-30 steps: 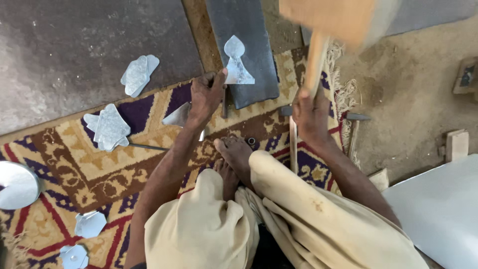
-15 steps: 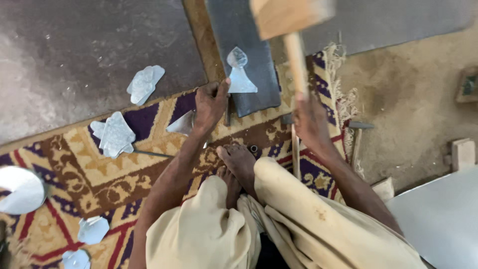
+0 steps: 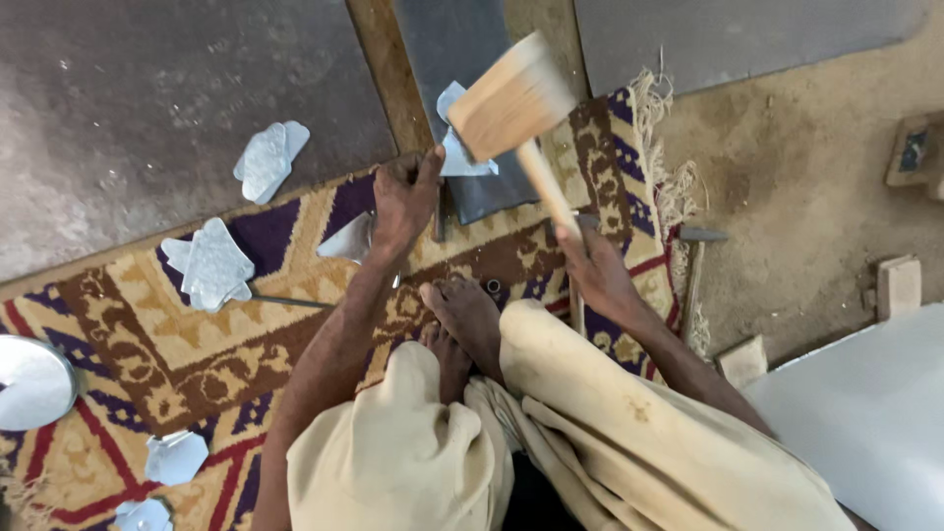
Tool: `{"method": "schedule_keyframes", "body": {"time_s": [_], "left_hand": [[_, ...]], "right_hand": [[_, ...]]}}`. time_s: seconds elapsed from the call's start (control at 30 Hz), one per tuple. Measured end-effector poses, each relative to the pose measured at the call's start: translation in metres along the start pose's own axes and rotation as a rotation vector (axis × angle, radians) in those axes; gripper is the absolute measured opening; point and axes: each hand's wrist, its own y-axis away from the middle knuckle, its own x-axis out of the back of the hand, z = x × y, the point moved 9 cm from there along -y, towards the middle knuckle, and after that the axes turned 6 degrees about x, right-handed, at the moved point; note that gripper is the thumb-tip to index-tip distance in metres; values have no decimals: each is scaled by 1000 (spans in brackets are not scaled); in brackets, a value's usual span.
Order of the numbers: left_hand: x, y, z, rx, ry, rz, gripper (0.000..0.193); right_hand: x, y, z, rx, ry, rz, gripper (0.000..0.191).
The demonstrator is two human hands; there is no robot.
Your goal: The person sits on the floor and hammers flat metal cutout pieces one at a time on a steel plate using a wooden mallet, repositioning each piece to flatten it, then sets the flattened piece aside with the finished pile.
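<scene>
Wooden mallet (image 3: 513, 101), lowered since earlier, is gripped by right hand (image 3: 593, 267), fingers clamped on handle; metal cutout (image 3: 458, 147) pinned on dark plate (image 3: 462, 59) by left hand (image 3: 403, 197), fingers curled together.

The rug (image 3: 246, 334) carries a pattern of mustard yellow, brown, deep purple and red lines, with a cream fringe (image 3: 669, 157) at its 2 o'clock edge. The mallet (image 3: 511, 98) is pale tan wood. The cut sheet-metal pieces (image 3: 208, 265) are silvery grey, as is the slab (image 3: 462, 39) at 12 o'clock. The trousers (image 3: 610, 433) are cream. The floor (image 3: 816, 177) is sandy brown.
</scene>
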Motion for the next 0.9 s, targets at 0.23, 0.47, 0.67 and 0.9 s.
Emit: {"method": "schedule_keyframes", "body": {"time_s": [0.23,0.47,0.67,0.9], "left_hand": [[-2,1,-1,15,47,-61,51],[-1,0,-2,49,-11,-54,52],[2,2,4,26,-89,-41,49],[-1,-1,1,21,-82,-77,51]], "right_hand": [[18,20,15,96,161,205,45],[18,26,41,-120,62,194,49],[27,28,12,75,-144,261,44],[19,22,10,63,-17,197,46]]}}
